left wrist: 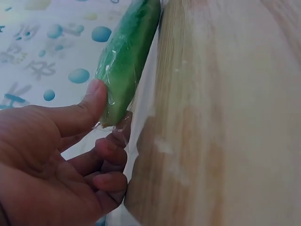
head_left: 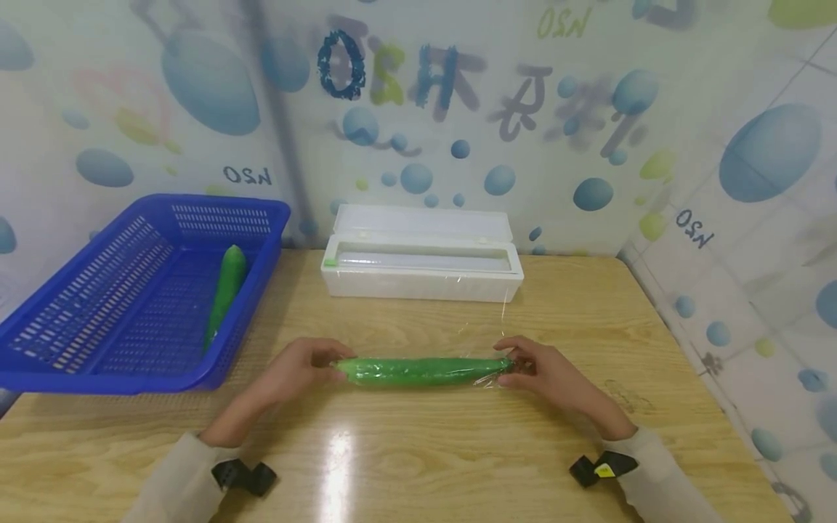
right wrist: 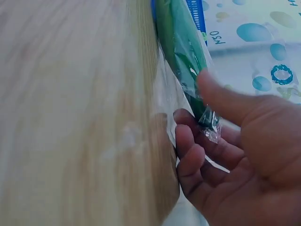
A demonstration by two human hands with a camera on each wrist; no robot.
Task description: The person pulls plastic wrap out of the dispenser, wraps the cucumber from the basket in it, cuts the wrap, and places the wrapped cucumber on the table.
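Observation:
A green cucumber (head_left: 425, 371) wrapped in clear plastic film lies crosswise between both hands, just over or on the table. My left hand (head_left: 304, 370) pinches its paler end between thumb and fingers. At the darker end, my right hand (head_left: 543, 370) pinches the cucumber, with loose film bunched by the fingertips. In the left wrist view, the thumb of the left hand (left wrist: 51, 150) presses the film on the cucumber (left wrist: 124, 66). The right wrist view has the right hand (right wrist: 254, 146) holding the other end, where crumpled film (right wrist: 210, 125) sticks out.
A white film dispenser box (head_left: 421, 283) with its lid raised stands behind the cucumber, a roll inside. To the left, a blue plastic basket (head_left: 251, 305) holds another cucumber (head_left: 227, 290). The wooden table (head_left: 418, 465) meets patterned walls at the back and right.

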